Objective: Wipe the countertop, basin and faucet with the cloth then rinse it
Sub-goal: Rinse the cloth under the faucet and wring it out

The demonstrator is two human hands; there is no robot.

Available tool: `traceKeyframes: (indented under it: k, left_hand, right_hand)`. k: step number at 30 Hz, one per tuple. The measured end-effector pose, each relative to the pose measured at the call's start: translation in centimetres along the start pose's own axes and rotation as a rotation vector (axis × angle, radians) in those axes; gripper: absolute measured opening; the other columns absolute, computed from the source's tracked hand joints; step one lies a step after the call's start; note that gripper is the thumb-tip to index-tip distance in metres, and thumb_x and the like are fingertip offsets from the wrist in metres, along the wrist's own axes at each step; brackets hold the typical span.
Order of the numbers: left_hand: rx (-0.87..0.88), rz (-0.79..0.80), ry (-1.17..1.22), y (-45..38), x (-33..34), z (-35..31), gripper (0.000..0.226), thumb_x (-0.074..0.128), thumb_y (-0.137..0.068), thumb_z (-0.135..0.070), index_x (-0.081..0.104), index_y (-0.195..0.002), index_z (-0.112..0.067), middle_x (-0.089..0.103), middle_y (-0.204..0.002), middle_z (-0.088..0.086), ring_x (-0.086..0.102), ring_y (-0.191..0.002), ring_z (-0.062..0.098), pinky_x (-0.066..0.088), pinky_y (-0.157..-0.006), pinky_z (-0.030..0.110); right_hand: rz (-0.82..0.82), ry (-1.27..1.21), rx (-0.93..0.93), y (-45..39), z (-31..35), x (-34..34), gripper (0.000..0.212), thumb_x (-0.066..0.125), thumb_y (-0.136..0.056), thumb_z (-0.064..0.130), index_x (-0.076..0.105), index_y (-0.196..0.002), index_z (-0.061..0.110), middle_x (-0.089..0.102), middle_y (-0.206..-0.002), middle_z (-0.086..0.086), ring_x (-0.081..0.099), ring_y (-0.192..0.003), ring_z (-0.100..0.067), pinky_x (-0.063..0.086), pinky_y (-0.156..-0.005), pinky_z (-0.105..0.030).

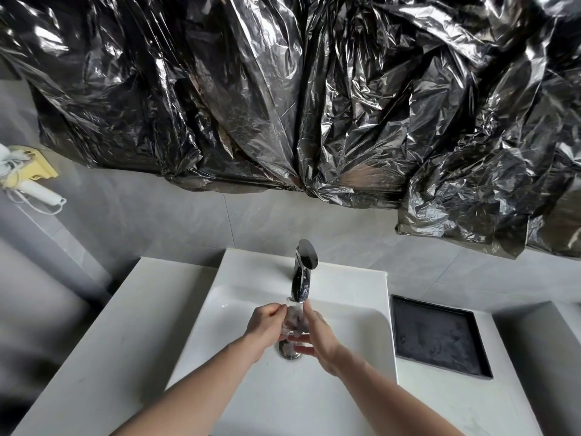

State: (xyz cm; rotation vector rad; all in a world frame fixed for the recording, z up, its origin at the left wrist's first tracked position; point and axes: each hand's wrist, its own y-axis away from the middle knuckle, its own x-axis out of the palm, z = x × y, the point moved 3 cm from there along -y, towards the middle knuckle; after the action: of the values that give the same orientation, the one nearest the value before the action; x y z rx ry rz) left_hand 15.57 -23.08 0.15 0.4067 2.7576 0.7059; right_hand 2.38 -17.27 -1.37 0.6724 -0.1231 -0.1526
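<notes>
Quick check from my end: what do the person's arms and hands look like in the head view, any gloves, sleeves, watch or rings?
Both forearms are bare from the bottom edge of the picture up to the wrists, with no sleeve in view. The left hand and the right hand wear no gloves. No watch, bracelet or ring shows on either, though the fingers are partly blurred.

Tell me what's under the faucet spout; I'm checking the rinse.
Under the faucet, both hands hold the cloth over the drain, which they partly hide.
</notes>
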Motion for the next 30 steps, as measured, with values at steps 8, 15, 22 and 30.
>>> traceKeyframes:
  k: [8,15,22,30]
  left_hand:
    - [-0.012,0.01,0.033,-0.4,-0.3,1.0,0.036,0.079,-0.077,-0.037,0.065,-0.105,-0.019,0.075,-0.098,0.001,0.073,-0.086,0.017,0.062,-0.074,0.037]
    - [0.186,0.286,-0.183,0.5,-0.2,0.5,0.05,0.051,-0.079,-0.011,0.063,-0.121,-0.036,0.073,-0.108,-0.008,0.072,-0.089,0.027,0.058,-0.082,0.038]
    - [0.223,0.034,-0.355,0.1,-1.2,0.7,0.015,0.066,-0.084,-0.04,0.062,-0.082,-0.027,0.071,-0.082,-0.006,0.065,-0.066,0.013,0.057,-0.068,0.038]
    - [0.093,0.038,-0.241,0.7,-0.3,-0.2,0.049,0.054,-0.091,-0.056,0.066,-0.081,-0.009,0.073,-0.075,0.007,0.073,-0.071,0.026,0.062,-0.063,0.04]
  right_hand:
    - [-0.075,0.185,-0.138,0.3,1.4,-1.0,0.038,0.052,-0.107,0.037,0.069,-0.08,0.016,0.069,-0.061,0.011,0.059,-0.05,0.003,0.046,-0.053,-0.012]
    - [-0.084,0.356,-0.122,0.3,2.1,-0.4,0.051,0.04,-0.107,0.051,0.071,-0.074,0.028,0.068,-0.062,0.008,0.06,-0.058,-0.008,0.051,-0.057,-0.025]
    - [-0.041,0.196,-0.081,0.5,1.8,-0.3,0.041,0.053,-0.101,0.048,0.065,-0.105,0.009,0.071,-0.079,-0.005,0.068,-0.068,-0.016,0.059,-0.077,-0.037]
    - [-0.024,0.03,0.01,0.8,0.9,-0.7,0.052,0.055,-0.096,0.062,0.074,-0.11,0.015,0.078,-0.101,-0.007,0.072,-0.091,-0.019,0.061,-0.093,-0.041]
